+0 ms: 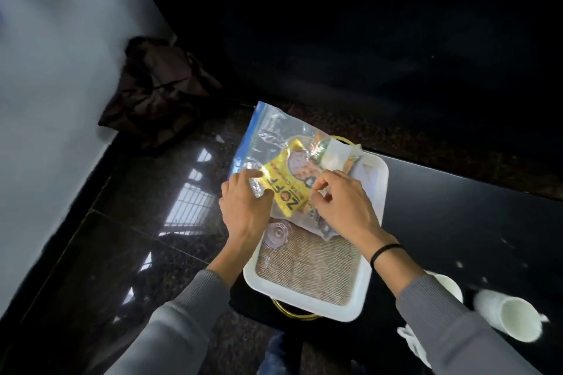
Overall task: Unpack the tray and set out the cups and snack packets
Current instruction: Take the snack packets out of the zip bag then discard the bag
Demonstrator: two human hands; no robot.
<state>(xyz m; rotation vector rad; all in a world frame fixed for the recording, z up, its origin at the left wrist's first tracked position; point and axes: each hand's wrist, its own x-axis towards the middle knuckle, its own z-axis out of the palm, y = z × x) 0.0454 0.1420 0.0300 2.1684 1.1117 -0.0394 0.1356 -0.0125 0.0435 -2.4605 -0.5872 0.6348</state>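
Left hand (243, 204) and right hand (338, 204) both pinch the clear zip bag (268, 137) of snack packets (283, 186) at the tray's (307, 304) far end, overhanging its far-left corner; uneven tug on slick film could dump packets off the edge.

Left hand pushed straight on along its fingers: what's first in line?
Probably the yellow snack packet, lying inside the clear bag that the left hand pinches; depth is hard to judge.
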